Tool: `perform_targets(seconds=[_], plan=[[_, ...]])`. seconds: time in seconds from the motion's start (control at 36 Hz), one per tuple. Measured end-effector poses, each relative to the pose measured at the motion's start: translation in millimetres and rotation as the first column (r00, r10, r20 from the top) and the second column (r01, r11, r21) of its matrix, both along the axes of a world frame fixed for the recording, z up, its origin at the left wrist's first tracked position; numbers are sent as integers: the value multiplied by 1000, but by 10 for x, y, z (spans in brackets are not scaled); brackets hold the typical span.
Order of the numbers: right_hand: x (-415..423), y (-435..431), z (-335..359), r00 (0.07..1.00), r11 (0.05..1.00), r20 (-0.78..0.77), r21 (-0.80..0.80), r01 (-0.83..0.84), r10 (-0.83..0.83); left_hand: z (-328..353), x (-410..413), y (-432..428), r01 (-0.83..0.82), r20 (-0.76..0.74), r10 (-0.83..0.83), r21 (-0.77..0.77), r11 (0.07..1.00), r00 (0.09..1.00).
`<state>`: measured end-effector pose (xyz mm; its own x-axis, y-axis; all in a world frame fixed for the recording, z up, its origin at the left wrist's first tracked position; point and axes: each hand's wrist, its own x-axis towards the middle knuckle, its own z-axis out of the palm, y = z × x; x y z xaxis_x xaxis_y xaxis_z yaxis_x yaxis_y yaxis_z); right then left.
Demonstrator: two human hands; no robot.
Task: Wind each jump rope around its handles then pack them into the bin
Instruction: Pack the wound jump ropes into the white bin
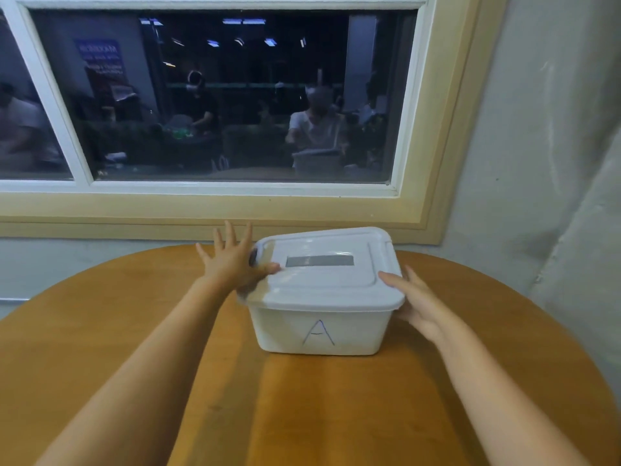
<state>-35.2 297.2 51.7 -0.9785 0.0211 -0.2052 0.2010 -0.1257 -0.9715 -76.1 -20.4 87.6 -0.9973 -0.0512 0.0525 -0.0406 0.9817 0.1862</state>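
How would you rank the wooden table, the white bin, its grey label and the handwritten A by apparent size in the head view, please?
Largest first: wooden table; white bin; grey label and handwritten A look alike.

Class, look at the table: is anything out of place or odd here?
The white lid looks slightly askew on the bin marked A, overhanging at its left corner, where the left hand presses it. The right hand touches the bin's right side. No jump ropes show.
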Motion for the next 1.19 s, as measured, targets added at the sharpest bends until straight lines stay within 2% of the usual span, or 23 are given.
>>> perform_targets(seconds=[0.11,0.17,0.25,0.31,0.33,0.39,0.44,0.5,0.56,0.61,0.67,0.75,0.78,0.83,0.92,0.94,1.06,1.14,1.19], plan=[[25,-191,-168,979,983,-96,-58,174,-179,22,131,481,-39,-111,30,-81,996,993],[70,-272,-187,961,969,-142,-111,222,-237,-26,278,835,16,-131,-20,-27,999,991],[220,-431,-176,926,949,-210,-108,296,-313,-99,554,1274,74,-21,-72,131,989,997],[386,-547,-212,905,938,-251,-66,339,-344,-199,677,1414,91,18,-95,148,985,995],[481,-592,-251,901,937,-264,-41,346,-345,-253,709,1423,98,-16,-97,133,986,995],[708,-659,-292,905,945,-287,-3,326,-313,-340,723,1312,125,-166,-107,104,987,980],[935,-703,-293,930,969,-291,32,244,-225,-382,660,1067,224,-251,-191,111,968,949],[1106,-720,-314,951,989,-292,75,131,-104,-361,552,748,354,-216,-315,177,918,924],[1192,-682,-328,963,981,-268,192,27,27,-298,431,449,431,-155,-403,269,862,902],[1169,-577,-303,954,920,-286,392,27,94,-208,336,263,458,-125,-442,299,837,889],[1045,-434,-312,918,822,-389,545,165,74,-136,296,178,466,-122,-450,257,847,885],[823,-257,-342,770,677,-634,597,431,70,-77,392,226,471,-171,-439,352,809,882],[754,-225,-368,705,626,-697,610,487,131,-98,441,259,476,-199,-433,411,778,879],[645,-192,-464,589,505,-743,658,558,317,-164,549,322,514,-293,-423,433,741,857],[597,-203,-688,552,318,-656,744,588,514,-257,698,379,551,-412,-395,389,738,821],[603,-205,-766,541,308,-650,745,592,533,-282,748,400,570,-444,-402,358,740,801],[660,-141,-959,442,430,-748,653,623,495,-422,930,486,616,-495,-469,183,766,731],[622,-79,-873,359,499,-808,576,647,467,-535,1034,543,605,-522,-456,152,782,721],[498,-53,-700,362,522,-836,542,659,412,-629,1047,566,589,-575,-460,49,806,676]])
